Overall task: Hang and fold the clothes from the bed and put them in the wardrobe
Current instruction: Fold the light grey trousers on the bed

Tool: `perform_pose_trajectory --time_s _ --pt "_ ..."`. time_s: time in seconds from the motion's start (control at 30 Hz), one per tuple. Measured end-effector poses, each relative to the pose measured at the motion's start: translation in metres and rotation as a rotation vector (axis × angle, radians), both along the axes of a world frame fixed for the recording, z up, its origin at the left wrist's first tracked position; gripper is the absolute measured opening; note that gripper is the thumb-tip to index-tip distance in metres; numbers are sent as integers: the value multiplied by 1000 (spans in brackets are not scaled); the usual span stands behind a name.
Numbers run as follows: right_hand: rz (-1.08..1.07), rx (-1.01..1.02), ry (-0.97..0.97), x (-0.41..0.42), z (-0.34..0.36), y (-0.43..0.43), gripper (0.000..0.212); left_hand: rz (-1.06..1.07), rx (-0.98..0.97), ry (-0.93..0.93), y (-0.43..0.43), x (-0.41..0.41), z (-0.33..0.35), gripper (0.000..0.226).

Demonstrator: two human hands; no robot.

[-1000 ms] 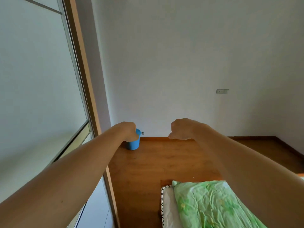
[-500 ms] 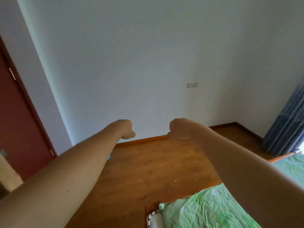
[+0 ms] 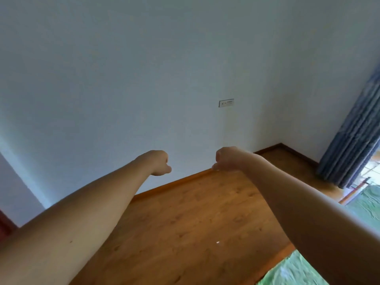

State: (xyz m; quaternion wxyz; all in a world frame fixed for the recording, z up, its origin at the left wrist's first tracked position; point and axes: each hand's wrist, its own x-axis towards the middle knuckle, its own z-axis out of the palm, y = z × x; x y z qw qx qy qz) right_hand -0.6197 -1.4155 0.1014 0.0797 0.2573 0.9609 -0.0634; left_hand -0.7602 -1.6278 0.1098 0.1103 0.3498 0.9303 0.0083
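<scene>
Both arms stretch out in front of me over the wooden floor (image 3: 185, 223). My left hand (image 3: 159, 163) is closed in a fist with nothing in it. My right hand (image 3: 227, 159) is likewise a bare fist, level with the left and a short gap apart. The bed (image 3: 292, 271) with its green patterned cover shows only at the bottom right corner and again at the right edge. No clothes and no wardrobe are in view.
A white wall (image 3: 164, 79) with a socket plate (image 3: 226, 103) faces me. A blue curtain (image 3: 355, 145) hangs at the right by a bright doorway. A dark red door edge (image 3: 5, 224) shows at the far left.
My view has swung to the right: the sliding panel and blue bucket have left the frame, the curtain has come in, and the bed has slid towards the corner. Both fists stay closed.
</scene>
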Motion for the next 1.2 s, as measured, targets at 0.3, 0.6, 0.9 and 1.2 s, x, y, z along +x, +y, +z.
perform_pose_trajectory --time_s 0.3,0.6,0.9,1.2 --pt "-207 -14 12 -107 -13 62 48 -234 30 16 112 -145 -16 48" --pt "-494 -50 -2 -170 -11 116 45 -457 -23 -7 221 -264 -20 46" --pt "-740 -47 -43 -89 -32 216 38 -804 9 -100 398 -212 -42 49" --pt "-943 -61 -27 2 -53 395 40 -1023 53 -133 618 -121 -49 46"
